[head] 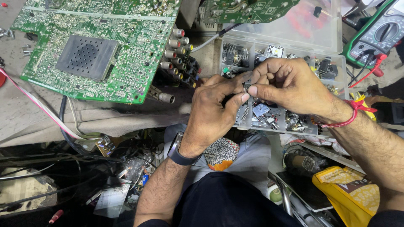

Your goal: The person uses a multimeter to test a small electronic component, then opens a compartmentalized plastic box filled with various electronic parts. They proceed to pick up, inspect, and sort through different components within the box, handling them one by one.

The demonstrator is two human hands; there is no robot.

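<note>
The worktop (pixel 25 122) is covered with a grey cloth, and its near edge hangs down in folds. The biggest thing on it is a green circuit board (pixel 92 50) at the far left, with a flat grey metal square in its middle. A row of round plugs (pixel 179 52) sticks out from the right side of this board. A second green board (pixel 248 10) lies at the far edge, partly over a clear plastic parts box (pixel 294 38) with its lid open. The box sits toward the right side of the worktop and is split into little rooms full of small electronic bits. A green test meter (pixel 378 35) with a round dial and a red wire lies at the far right corner. Below the near edge, a yellow bag (pixel 349 189) lies at the right.

The left hand (pixel 210 113) wears a dark watch on the wrist. The right hand (pixel 290 86) has a red thread tied around the wrist. Both hands are close together, just above the near side of the box. Their thumbs and fingertips pinch one tiny part (pixel 247 85) between them. The part is dark and mostly hidden by the fingers, so I cannot tell what kind it is.
</note>
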